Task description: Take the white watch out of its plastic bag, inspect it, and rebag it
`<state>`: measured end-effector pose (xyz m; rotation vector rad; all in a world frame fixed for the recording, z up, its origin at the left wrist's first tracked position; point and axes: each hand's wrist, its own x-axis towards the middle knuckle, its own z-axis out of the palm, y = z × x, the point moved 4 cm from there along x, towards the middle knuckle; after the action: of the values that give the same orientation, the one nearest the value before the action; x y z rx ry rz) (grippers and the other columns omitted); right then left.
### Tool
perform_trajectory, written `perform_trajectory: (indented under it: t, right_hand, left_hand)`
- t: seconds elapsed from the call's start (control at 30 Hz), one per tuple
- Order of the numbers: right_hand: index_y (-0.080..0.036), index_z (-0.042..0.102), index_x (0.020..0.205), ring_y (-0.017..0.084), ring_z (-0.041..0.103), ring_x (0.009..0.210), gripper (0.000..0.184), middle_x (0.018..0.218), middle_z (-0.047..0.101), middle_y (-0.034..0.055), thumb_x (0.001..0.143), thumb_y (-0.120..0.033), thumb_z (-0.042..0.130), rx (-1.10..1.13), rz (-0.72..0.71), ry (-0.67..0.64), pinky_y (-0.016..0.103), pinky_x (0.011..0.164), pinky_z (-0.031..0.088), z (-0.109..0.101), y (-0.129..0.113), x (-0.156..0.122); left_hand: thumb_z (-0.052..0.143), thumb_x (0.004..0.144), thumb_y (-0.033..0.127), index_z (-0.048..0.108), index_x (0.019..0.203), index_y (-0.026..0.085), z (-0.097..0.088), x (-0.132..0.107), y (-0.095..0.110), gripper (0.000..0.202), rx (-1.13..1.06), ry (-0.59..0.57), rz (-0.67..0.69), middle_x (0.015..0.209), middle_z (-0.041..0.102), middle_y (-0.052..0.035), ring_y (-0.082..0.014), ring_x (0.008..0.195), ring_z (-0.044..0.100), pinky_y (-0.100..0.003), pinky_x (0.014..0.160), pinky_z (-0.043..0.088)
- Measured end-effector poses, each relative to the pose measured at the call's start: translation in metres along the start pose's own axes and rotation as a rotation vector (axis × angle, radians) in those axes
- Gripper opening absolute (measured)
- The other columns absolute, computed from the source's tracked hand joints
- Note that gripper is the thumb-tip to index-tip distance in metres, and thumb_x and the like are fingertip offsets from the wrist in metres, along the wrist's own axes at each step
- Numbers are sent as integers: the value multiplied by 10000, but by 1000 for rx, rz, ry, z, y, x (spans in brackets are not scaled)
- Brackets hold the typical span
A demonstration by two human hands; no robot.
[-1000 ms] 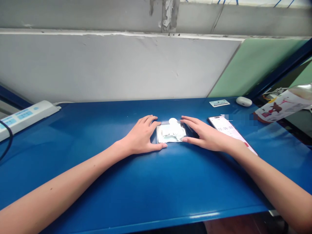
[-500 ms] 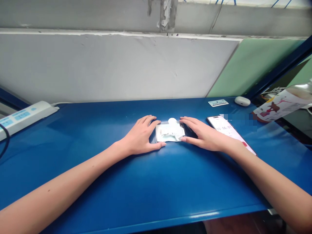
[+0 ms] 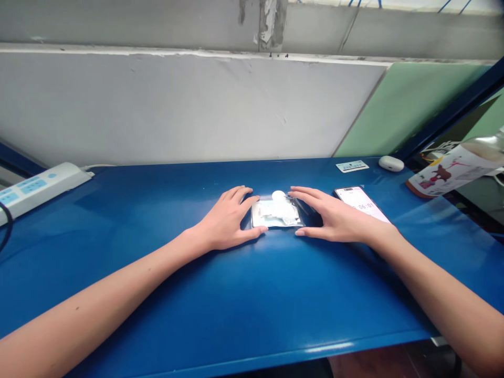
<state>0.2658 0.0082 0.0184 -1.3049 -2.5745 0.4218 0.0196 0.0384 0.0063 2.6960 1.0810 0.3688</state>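
A small, flat, clear plastic packet (image 3: 271, 214) with white contents lies on the blue table. At its far edge a white round piece (image 3: 279, 195) shows; whether it is part of the packet I cannot tell. On the packet's left side rests my left hand (image 3: 232, 218), open, its thumb at the near left corner and its fingertips by the far left corner. My right hand (image 3: 331, 214) is open around the right side, with fingertips near the far edge and the thumb just off the near right corner. Neither hand grips anything.
To the right lies a phone (image 3: 362, 202) showing a timer, partly under my right forearm. Behind it are a small card (image 3: 352, 166) and a white earbud case (image 3: 391, 164). A labelled bottle (image 3: 452, 170) leans at far right. A white power strip (image 3: 47, 186) lies at far left.
My right thumb has moved away from the packet's near right corner, and the right hand has spread slightly. The packet's right side shows more. My left hand stays almost still.
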Motion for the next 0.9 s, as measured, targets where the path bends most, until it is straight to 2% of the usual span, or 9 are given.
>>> perform_trajectory:
  t: [0.2, 0.3, 0.43, 0.5, 0.6, 0.67, 0.73, 0.8, 0.9]
  right_hand:
    - [-216, 566, 1405, 301, 565, 1292, 457, 1435, 588, 110, 971, -354, 522, -9, -99, 61, 473, 1082, 464, -3, -9, 3]
    - [-219, 635, 1317, 285, 616, 1225, 374, 1351, 654, 102, 994, -345, 494, 51, -85, 138, 448, 1044, 488, -5, -12, 4]
    - [-204, 681, 1119, 253, 708, 986, 273, 1095, 755, 84, 995, -362, 496, 229, 30, 280, 396, 880, 555, -11, -7, 4]
    - [-204, 662, 1079, 249, 710, 893, 259, 993, 761, 73, 986, -389, 507, 297, 104, 316, 388, 802, 564, -11, -2, 4]
    - [-208, 617, 1128, 247, 701, 861, 279, 949, 749, 67, 975, -419, 519, 381, 174, 300, 384, 764, 565, -7, 3, 5]
    - [-212, 592, 1165, 250, 704, 891, 296, 974, 749, 70, 972, -425, 526, 435, 189, 262, 388, 779, 569, -3, 5, 6]
    - [-219, 583, 1190, 254, 706, 918, 310, 1007, 752, 74, 973, -432, 523, 459, 182, 227, 392, 787, 574, 0, 4, 6]
    - [-224, 592, 1209, 249, 706, 885, 328, 989, 753, 68, 978, -441, 508, 439, 173, 217, 388, 760, 581, 3, 2, 7]
    - [-222, 612, 1240, 243, 699, 843, 355, 961, 745, 66, 985, -434, 488, 346, 142, 227, 389, 744, 586, 5, -1, 8]
  left_hand:
    - [380, 962, 670, 542, 1416, 132, 0, -1, -4, 723, 2, -21, 24, 1503, 466, -199, -406, 1432, 330, -589, 1142, 302]
    - [313, 993, 634, 539, 1405, 108, 0, -1, -4, 705, 4, -11, 40, 1494, 472, -208, -404, 1427, 338, -582, 1142, 304]
    - [430, 971, 595, 550, 1359, 116, 2, 0, -2, 628, 33, 27, 32, 1473, 495, -199, -397, 1412, 367, -562, 1150, 310]
    - [478, 953, 582, 501, 1392, 97, 3, 1, -2, 655, 37, 41, 25, 1467, 498, -209, -392, 1406, 377, -547, 1157, 307]
    - [538, 919, 576, 322, 1508, 68, 2, 1, -2, 807, -6, 61, -7, 1487, 464, -237, -394, 1401, 386, -546, 1148, 322]
    - [581, 895, 557, 174, 1569, 108, 0, 0, -1, 906, -61, 76, -10, 1494, 456, -230, -387, 1390, 406, -558, 1130, 344]
    - [615, 879, 538, 103, 1590, 172, -3, -1, 1, 949, -106, 82, 17, 1504, 447, -211, -378, 1388, 411, -566, 1117, 358]
    - [634, 867, 532, 160, 1583, 211, -4, -1, 3, 916, -125, 77, 43, 1516, 434, -194, -379, 1400, 393, -570, 1118, 361]
    - [648, 852, 548, 349, 1507, 205, -3, -1, 3, 797, -122, 68, 55, 1498, 457, -179, -382, 1410, 379, -570, 1128, 360]
